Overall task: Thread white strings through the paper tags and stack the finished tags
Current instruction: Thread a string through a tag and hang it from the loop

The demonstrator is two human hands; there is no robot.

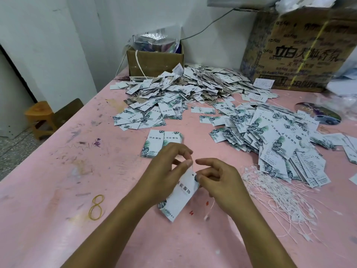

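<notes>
We're mid-thread: left hand [166, 171] pinches thin white string [191, 168] above white leaf-printed paper tag [183, 198]; right hand [218, 182] pinches tag's top corner. Far beyond tag, heap of strung tags [193, 84] looks finished; right of tag, unstrung tags [270, 136] and white string bundle [280, 194] remain.

Matt paper, cardboard and cord are seen on a scuffed pink top.
Held tag [181, 198] and tag piles [270, 136] are made of smooth printed card, faintly sheened. Threaded string [192, 168] and white strings [274, 192] are thin matt cord. Table [58, 219] is covered in matt pink sheet, stained and scratched. Small box [154, 62] and large carton [301, 55] are brown cardboard. Bag [156, 38] is clear, crinkled, glossy plastic. Stool [39, 117] is varnished wood.
</notes>
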